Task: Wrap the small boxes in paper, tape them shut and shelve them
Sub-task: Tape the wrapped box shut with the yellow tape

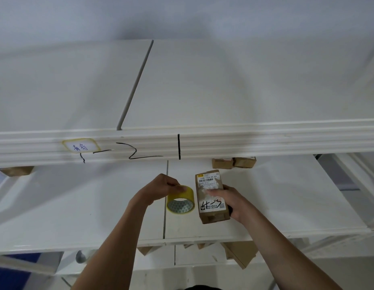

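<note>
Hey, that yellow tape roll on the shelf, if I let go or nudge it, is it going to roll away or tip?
Probably not far. The tape roll seems to stand nearly on its flat side, hole showing, so it should sit rather than roll. The left hand pinches its rim; if tipped onto its edge, it could roll on the smooth white shelf. It looks light and rigid.

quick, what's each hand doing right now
Left hand: gripping the yellow tape roll at its top edge.
Right hand: holding the brown labelled box, thumb across its top face.

Shelf edge [182,143] reads "2 1" (box label [209,178] blurred).
</note>
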Motion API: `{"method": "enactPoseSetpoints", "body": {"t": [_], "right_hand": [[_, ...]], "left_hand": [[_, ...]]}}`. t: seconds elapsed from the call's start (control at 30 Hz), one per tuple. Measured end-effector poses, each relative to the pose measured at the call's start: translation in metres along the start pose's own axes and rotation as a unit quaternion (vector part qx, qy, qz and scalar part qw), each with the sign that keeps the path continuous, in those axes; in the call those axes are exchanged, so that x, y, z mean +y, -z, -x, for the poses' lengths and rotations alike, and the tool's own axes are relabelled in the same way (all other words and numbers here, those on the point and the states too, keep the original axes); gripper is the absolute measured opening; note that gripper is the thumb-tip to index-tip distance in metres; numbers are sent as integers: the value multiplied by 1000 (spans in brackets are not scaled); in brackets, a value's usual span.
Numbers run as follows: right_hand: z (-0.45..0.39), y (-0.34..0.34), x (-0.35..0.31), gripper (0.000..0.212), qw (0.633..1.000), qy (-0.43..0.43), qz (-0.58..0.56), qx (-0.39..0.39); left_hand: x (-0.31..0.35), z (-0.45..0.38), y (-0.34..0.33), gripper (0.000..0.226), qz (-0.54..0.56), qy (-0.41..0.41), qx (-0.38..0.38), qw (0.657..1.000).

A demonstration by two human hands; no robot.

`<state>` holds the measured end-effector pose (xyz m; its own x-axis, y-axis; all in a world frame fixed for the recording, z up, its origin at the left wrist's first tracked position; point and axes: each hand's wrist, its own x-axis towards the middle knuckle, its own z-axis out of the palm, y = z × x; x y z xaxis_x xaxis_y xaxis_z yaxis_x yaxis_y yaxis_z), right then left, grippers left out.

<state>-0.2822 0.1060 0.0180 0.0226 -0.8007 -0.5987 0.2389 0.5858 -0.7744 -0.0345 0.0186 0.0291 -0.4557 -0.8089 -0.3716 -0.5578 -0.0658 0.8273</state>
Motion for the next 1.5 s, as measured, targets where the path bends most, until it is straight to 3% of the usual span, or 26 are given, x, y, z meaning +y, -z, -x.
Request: {"method": "enactPoseSetpoints", "body": {"t": [0.2,0.73,0.93,1.07,1.27,1.43,1.5], "right_hand": [[6,4,-11,48,1000,18,-5,-18],[16,-10,-6,50,982,0,-172,-72],[13,-13,-9,48,976,7,-206,-65],[5,-9,-5,51,992,-15,-120,-38],[0,-8,-11,71,987,-1,159,37],[-8,-10,-4,94,975,-38,213,55],[-12,-7,-2,98,977,-47,203,52]], "left_hand": [[-13,-6,-4,29,-73,6,73,995],[4,-6,-19,40,24,24,-7,999],[9,-3,-24,26,66,8,1,998],[3,-3,-21,24,54,2,3,999],[3,-9,-32,24,-29,-5,53,998],[13,-11,-39,23,-153,-42,55,986],[10,-11,-38,24,-110,-30,46,992]]}}
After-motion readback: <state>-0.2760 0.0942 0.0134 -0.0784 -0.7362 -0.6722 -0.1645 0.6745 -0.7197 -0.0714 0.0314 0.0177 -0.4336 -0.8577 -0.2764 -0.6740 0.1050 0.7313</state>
